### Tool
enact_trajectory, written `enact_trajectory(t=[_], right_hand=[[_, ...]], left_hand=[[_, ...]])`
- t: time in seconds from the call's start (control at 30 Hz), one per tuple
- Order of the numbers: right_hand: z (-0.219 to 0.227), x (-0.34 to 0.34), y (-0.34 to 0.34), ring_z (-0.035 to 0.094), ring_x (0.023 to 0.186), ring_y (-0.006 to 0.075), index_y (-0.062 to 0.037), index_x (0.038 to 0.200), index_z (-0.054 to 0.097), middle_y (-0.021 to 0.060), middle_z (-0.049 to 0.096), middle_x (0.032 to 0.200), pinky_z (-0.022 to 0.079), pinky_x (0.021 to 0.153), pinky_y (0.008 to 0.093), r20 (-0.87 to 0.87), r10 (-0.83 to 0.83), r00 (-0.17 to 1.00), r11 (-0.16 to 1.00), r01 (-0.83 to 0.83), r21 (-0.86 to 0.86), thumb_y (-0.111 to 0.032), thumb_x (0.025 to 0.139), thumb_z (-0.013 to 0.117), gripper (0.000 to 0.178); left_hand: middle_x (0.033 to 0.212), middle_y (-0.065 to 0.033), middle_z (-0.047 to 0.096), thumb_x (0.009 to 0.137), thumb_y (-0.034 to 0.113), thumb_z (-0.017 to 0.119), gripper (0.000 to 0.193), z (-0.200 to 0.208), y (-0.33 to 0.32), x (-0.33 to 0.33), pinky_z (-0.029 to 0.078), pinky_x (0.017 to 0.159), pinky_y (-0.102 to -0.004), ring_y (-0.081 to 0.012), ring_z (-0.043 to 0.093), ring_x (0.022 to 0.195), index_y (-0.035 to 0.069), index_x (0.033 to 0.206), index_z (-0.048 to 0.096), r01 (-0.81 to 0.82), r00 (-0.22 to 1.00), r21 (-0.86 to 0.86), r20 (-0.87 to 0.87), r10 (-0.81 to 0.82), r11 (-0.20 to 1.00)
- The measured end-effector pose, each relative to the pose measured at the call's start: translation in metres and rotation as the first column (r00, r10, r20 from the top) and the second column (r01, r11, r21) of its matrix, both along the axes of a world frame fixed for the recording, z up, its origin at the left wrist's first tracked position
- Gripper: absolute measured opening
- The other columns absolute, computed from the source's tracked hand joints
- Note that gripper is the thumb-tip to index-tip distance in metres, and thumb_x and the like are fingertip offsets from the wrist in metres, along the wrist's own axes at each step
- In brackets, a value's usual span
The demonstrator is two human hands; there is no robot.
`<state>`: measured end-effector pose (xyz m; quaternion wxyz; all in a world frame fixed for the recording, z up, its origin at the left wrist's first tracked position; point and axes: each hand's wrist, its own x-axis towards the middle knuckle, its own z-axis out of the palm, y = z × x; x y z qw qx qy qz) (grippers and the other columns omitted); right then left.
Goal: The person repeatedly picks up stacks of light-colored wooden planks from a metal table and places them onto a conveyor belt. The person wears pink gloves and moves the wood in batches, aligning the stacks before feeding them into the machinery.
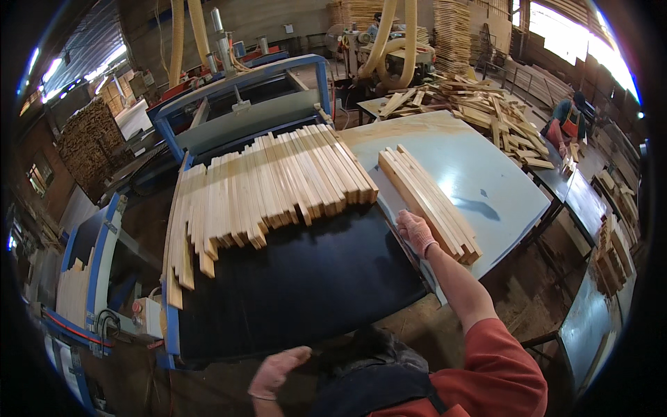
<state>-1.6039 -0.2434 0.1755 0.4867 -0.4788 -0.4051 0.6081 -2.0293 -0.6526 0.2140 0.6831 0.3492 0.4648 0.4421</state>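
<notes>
My right hand (415, 233), in a pale pink work glove, is at the near left side of a small stack of wooden strips (425, 198) on the grey table. Its fingers look curled, and no strip shows inside them. Whether it presses on the stack I cannot tell. My left hand (279, 370), gloved alike, is held low in front of the black conveyor belt (292, 285), its fingers stretched out and holding nothing. Across the far part of the belt lies a wide row of wooden strips (271, 181), side by side with uneven near ends.
A blue-framed machine (236, 111) stands beyond the belt. The grey table (497, 201) adjoins its right side, with a loose heap of wood pieces (497, 118) behind. A person (566, 125) works at the far right, near more wood. A control box (147, 317) is at left.
</notes>
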Motion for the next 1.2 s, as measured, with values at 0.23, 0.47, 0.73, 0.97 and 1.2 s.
enact_trajectory(t=[0.23, 0.47, 0.73, 0.97, 1.2], right_hand=[[-0.003, -0.031, -0.002, 0.058, 0.078, 0.0075, -0.0022, 0.139, 0.070, -0.0012, 0.070, 0.099, 0.050, 0.070, 0.0240, 0.097, -0.084, 0.992, 0.995, 0.079, 0.054, -0.034, 0.109, 0.069, 0.044], [-0.037, 0.013, 0.019, 0.072, 0.098, 0.0226, 0.0008, 0.150, 0.062, 0.0125, 0.077, 0.113, 0.057, 0.090, 0.0345, 0.629, -0.218, 0.746, 0.967, 0.078, 0.242, -0.038, 0.103, 0.072, 0.062], [0.035, -0.064, 0.080, 0.060, 0.139, 0.0419, -0.0025, 0.163, 0.039, 0.0294, 0.063, 0.147, 0.049, 0.115, 0.0467, 0.935, -0.099, 0.342, 0.991, -0.047, 0.122, -0.047, 0.095, 0.073, 0.088], [0.045, -0.106, 0.149, 0.065, 0.132, 0.0433, -0.0027, 0.157, 0.045, 0.0298, 0.069, 0.138, 0.052, 0.112, 0.0490, 0.947, 0.060, 0.317, 0.991, -0.132, -0.019, -0.046, 0.096, 0.067, 0.079], [0.051, -0.105, 0.167, 0.072, 0.121, 0.0412, -0.0035, 0.118, 0.080, 0.0239, 0.076, 0.126, 0.056, 0.106, 0.0495, 0.966, 0.041, 0.255, 0.994, -0.109, -0.013, -0.047, 0.098, 0.063, 0.051]], left_hand=[[0.158, -0.0206, 0.059, 0.099, 0.061, 0.068, 0.076, -0.301, -0.090, 0.009, 0.044, 0.117, -0.0436, -0.0352, 0.054, 0.148, 0.002, 0.148, 0.065, -0.328, 0.734, -0.756, -0.581, -0.351, 0.566], [0.140, -0.0176, 0.065, 0.101, 0.050, 0.067, 0.060, -0.307, -0.172, 0.052, 0.049, 0.102, -0.0453, -0.0345, 0.060, 0.127, 0.001, 0.135, 0.067, -0.381, 0.901, -0.754, -0.432, 0.034, 0.535], [0.118, -0.0141, 0.071, 0.103, 0.037, 0.067, 0.042, -0.295, -0.198, 0.078, 0.054, 0.085, -0.0472, -0.0337, 0.067, 0.103, -0.001, 0.120, 0.070, -0.574, 0.816, -0.597, -0.478, 0.327, 0.561], [0.104, -0.0136, 0.076, 0.103, 0.032, 0.067, 0.036, -0.294, -0.236, 0.101, 0.058, 0.076, -0.0496, -0.0343, 0.073, 0.090, -0.002, 0.112, 0.071, -0.681, 0.663, -0.224, -0.593, 0.457, 0.697], [0.116, -0.0161, 0.075, 0.100, 0.043, 0.069, 0.050, -0.286, -0.194, 0.106, 0.057, 0.088, -0.0499, -0.0349, 0.071, 0.106, -0.001, 0.124, 0.070, -0.672, 0.714, -0.652, -0.444, 0.541, 0.351]])
